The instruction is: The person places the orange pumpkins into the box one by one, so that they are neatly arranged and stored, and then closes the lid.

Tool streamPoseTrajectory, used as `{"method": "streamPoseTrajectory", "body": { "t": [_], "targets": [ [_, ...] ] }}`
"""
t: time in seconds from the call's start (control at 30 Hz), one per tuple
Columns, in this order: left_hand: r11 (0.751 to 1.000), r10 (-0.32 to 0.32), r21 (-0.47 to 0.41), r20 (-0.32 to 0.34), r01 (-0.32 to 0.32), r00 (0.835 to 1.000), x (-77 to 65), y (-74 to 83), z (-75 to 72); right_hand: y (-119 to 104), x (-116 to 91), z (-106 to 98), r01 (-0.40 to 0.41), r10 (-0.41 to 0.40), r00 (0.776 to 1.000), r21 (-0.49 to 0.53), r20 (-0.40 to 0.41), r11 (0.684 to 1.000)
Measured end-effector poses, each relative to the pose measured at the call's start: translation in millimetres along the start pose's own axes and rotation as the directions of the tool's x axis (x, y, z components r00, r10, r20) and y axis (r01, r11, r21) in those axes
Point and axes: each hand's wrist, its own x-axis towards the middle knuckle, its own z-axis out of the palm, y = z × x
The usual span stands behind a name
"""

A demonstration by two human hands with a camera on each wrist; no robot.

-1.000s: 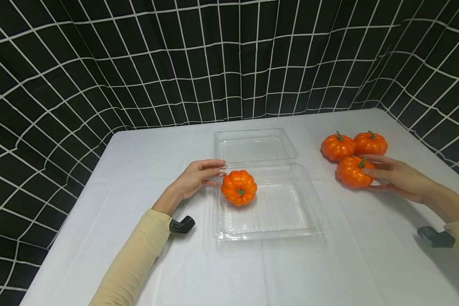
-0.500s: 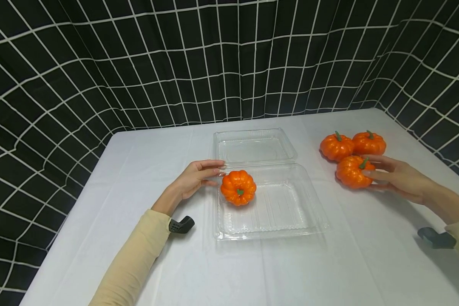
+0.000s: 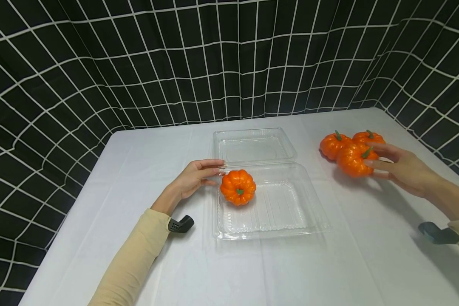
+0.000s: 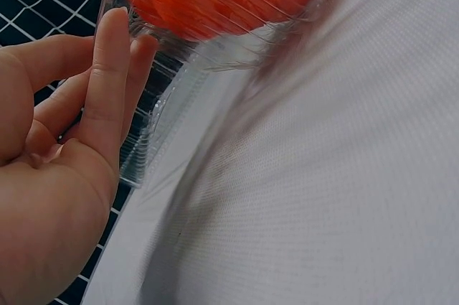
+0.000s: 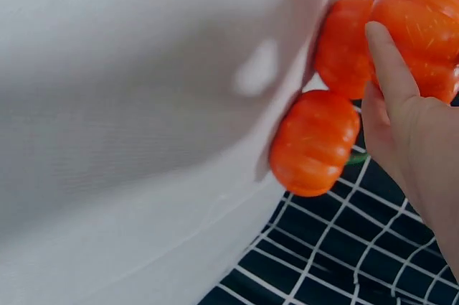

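Observation:
My right hand (image 3: 403,170) grips a small orange pumpkin (image 3: 352,160) with a green stem, thumb on its near side. In the right wrist view this held pumpkin (image 5: 423,18) overlaps one of two others, and its underside faces the camera. Behind it on the table sit a left pumpkin (image 3: 332,146) and a right pumpkin (image 3: 363,137), partly covered by my fingers. At the left rim of a clear plastic clamshell container (image 3: 283,212), near its hinge, my left hand (image 3: 195,177) pinches the edge. One pumpkin (image 3: 238,187) lies tipped in the base's left back corner, stem toward me.
The container's lid (image 3: 252,144) lies opened flat behind the base. A white cloth (image 3: 168,272) covers the table. Black curtains (image 3: 199,63) with a white grid stand around its back and sides. A dark wrist device (image 3: 181,224) sits at each cuff.
My right hand has lifted the gripped pumpkin slightly up and back, so it overlaps the other two more. The left hand, the container and the pumpkin inside stay put.

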Motion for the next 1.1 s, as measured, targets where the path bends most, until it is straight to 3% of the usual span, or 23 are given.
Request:
{"method": "streamPoseTrajectory", "body": {
  "t": [0.23,0.5,0.87,1.1],
  "targets": [
    [1.0,-0.011,-0.005,-0.006,0.011,1.0,0.5,-0.1,-0.4,-12.3,-3.0,7.6,0.065,-0.065,0.997,0.008,-0.042,0.998],
    [1.0,-0.01,0.004,-0.004,0.01,1.0,0.0,-0.3,-0.9,-32.4,-9.7,20.8,0.139,-0.16,0.98,-0.167,-0.117,0.976],
    [1.0,-0.009,0.018,-0.006,0.009,1.0,1.2,0.5,-0.4,-54.4,-21.6,40.3,0.228,-0.27,0.951,-0.244,-0.153,0.943],
    [1.0,-0.012,0.016,-0.003,0.012,1.0,0.7,0.4,0.2,-64.6,-26.1,53.9,0.284,-0.32,0.936,-0.221,-0.15,0.933]
  ]
}}
